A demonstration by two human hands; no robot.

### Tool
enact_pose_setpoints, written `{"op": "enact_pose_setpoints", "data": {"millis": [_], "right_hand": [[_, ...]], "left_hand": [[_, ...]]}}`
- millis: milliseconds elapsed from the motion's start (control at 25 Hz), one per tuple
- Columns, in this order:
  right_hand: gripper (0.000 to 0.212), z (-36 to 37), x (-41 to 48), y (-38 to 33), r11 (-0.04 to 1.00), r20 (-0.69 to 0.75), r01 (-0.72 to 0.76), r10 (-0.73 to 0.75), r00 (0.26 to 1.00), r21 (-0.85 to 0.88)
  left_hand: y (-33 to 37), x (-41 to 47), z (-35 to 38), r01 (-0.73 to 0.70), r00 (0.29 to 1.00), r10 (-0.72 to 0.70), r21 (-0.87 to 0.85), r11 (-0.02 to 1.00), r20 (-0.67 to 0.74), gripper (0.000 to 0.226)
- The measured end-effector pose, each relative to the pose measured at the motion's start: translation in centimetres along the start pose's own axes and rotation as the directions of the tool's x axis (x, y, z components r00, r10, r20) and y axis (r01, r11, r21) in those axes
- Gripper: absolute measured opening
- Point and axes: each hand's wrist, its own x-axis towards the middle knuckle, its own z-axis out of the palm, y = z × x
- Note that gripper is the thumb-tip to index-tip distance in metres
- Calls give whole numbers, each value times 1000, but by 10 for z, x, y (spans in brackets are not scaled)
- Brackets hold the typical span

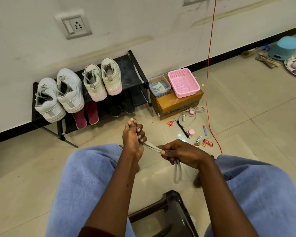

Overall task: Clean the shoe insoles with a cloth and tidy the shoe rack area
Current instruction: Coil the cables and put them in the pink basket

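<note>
Both my hands hold a pale grey shoelace (152,147) above the floor, between my knees. My left hand (133,137) grips one end, whose tip sticks out above the fist. My right hand (178,153) grips the lace further along, and a loop (177,171) hangs below it. A black shoe rack (137,72) stands against the wall. On its top shelf are a white pair of sneakers (60,94) and a cream-and-pink pair (102,79). Maroon slippers (85,115) and black sandals (121,108) lie on the lower shelf.
A cardboard box (176,105) right of the rack carries a pink basket (183,84) and a clear lidded container (159,86). Small items, a white cable (193,115) and a key tag (170,123) litter the floor. An orange cord (209,65) hangs down. A dark stool (174,212) is under me.
</note>
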Motion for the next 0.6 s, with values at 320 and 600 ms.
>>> {"op": "enact_pose_setpoints", "data": {"millis": [320, 600], "right_hand": [[21, -33, -21, 4, 974, -137, -200, 185, 973, -106], [23, -16, -6, -26, 636, -492, -284, -174, 853, -717]], "left_hand": [[18, 14, -19, -151, 982, 176, 265, 952, -72, 29], [3, 0, -7, -291, 954, 174, 627, 722, 243, 18]]}}
